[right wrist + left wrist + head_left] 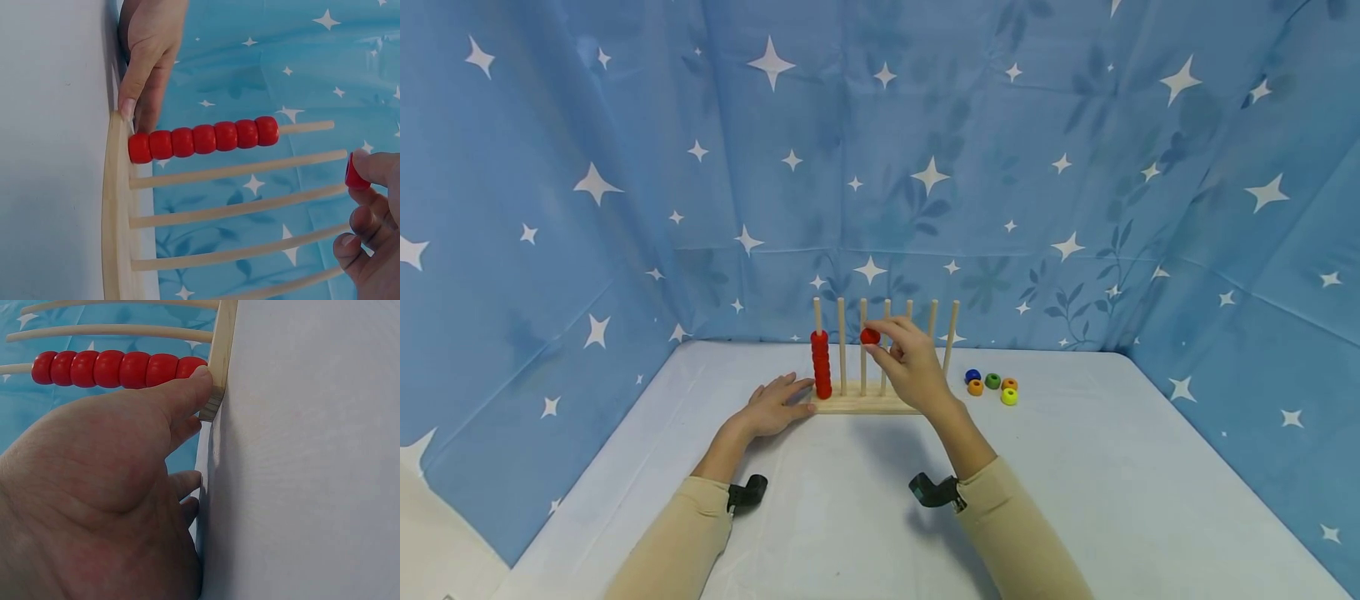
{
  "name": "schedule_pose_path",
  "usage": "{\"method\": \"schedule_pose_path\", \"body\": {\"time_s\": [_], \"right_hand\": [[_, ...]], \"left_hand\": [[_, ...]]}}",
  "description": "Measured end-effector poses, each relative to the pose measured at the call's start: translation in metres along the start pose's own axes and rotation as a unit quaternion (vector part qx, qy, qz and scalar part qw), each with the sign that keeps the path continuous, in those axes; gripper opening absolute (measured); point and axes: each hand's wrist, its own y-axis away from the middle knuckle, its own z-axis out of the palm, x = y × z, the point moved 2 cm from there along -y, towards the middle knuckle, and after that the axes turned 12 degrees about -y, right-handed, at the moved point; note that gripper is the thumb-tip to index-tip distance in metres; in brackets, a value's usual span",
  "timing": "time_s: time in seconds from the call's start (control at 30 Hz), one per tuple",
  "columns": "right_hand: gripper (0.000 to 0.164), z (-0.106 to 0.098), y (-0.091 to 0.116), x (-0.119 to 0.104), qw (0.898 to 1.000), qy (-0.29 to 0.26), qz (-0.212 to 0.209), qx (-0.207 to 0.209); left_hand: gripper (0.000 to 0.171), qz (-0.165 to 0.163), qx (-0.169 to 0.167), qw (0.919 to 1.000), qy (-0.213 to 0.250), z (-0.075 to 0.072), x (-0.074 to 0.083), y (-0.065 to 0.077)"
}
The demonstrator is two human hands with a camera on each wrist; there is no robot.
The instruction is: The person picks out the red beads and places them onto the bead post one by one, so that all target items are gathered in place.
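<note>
A wooden rack with upright pegs has a pale base (865,406) on the table. Its leftmost peg carries a stack of several red beads (822,367), touching one another, with bare peg above. At the base's left end lies my left hand (772,406), fingers spread and mostly straight; its thumb (199,384) touches the base beside the lowest bead. My right hand (910,362) pinches one red bead (357,170) between thumb and index finger. That bead appears close to the upper ends of the second and third pegs (300,197); its exact distance from them cannot be told.
Right of the rack lie several loose beads: blue (973,377), green (992,381), yellow (1010,397) and two orange ones (975,387). A blue star-patterned curtain (880,167) hangs behind and beside the white table (820,517).
</note>
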Motion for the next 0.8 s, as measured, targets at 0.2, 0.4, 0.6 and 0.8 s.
{"method": "schedule_pose_path", "body": {"time_s": [0.2, 0.4, 0.6, 0.8], "right_hand": [[0.032, 0.004, -0.001, 0.001, 1.0, -0.005, -0.008, 0.004], [0.034, 0.008, -0.009, -0.003, 1.0, 0.006, -0.009, 0.007], [0.031, 0.012, -0.02, -0.007, 1.0, 0.018, -0.004, 0.012], [0.03, 0.016, -0.032, -0.01, 1.0, 0.024, -0.016, 0.007]], "left_hand": [[0.065, -0.001, -0.001, 1.0, -0.004, 0.001, 0.0, 0.0], [0.065, 0.001, 0.003, 1.0, -0.005, 0.001, 0.001, -0.001], [0.063, 0.0, 0.006, 1.0, -0.006, 0.001, -0.001, -0.002], [0.064, -0.003, 0.006, 1.0, -0.002, 0.001, -0.002, -0.002]]}}
